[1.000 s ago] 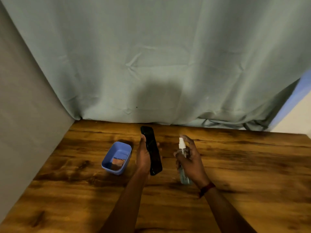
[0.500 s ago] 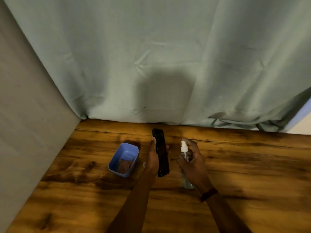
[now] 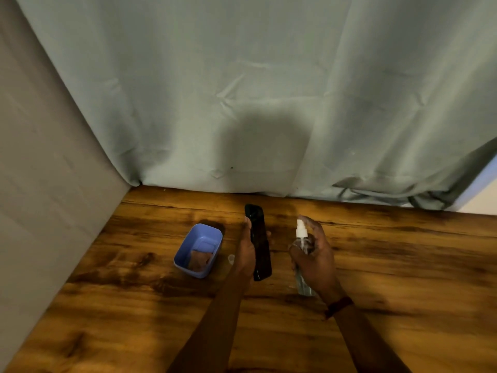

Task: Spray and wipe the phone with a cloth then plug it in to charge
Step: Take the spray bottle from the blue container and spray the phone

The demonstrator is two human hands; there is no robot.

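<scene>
A black phone (image 3: 259, 242) stands tilted on its long edge above the wooden table, screen facing right. My left hand (image 3: 246, 247) grips it from the left, fingertips showing past its right side. My right hand (image 3: 314, 255) holds a clear spray bottle (image 3: 302, 275) with a white nozzle (image 3: 300, 228) turned toward the phone; a finger lies over the nozzle top. A brownish cloth (image 3: 199, 261) lies inside a blue plastic tub (image 3: 188, 249) left of the phone. No charger cable is visible.
A small clear cap (image 3: 231, 258) sits on the wooden table (image 3: 403, 265) between the tub and my left hand. A grey-green curtain (image 3: 269, 103) hangs along the table's back edge. A grey wall (image 3: 40, 211) closes the left side.
The view has shifted slightly, so tub, phone and bottle sit further right in the frame. Both hands keep the same hold on the phone and the bottle.
</scene>
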